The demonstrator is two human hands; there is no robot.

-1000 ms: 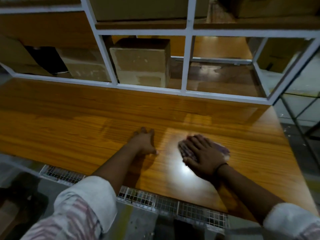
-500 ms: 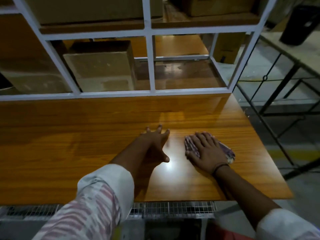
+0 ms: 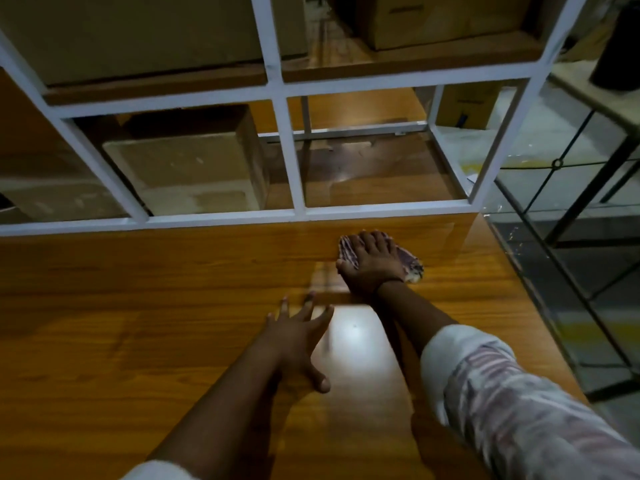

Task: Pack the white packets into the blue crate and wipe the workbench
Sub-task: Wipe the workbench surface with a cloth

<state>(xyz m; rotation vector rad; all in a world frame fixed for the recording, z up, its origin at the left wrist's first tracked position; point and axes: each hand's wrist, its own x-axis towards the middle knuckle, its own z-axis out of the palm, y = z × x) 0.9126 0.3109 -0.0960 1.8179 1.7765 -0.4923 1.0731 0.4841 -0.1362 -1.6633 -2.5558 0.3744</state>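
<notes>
Your right hand (image 3: 372,268) pressed flat, fingers straight, on a crumpled purple-and-white striped cloth (image 3: 408,261) by the far edge of the glossy orange-brown wooden workbench (image 3: 138,341), near its far right corner. Your left hand (image 3: 298,337) lay spread, palm down, on the worktop nearer you, apart from the cloth. Beyond the far edge stood a white metal-framed shelf (image 3: 287,161) holding a brown cardboard box (image 3: 187,168).

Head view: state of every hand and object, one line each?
right hand, flat, fingers straight, pressing the cloth
cloth, flattened on the workbench at its back panel, under the right hand
left hand, fingers spread, holding nothing
workbench, glossy, glare patch by the left hand
cardboard box, upright behind the white frame
</notes>
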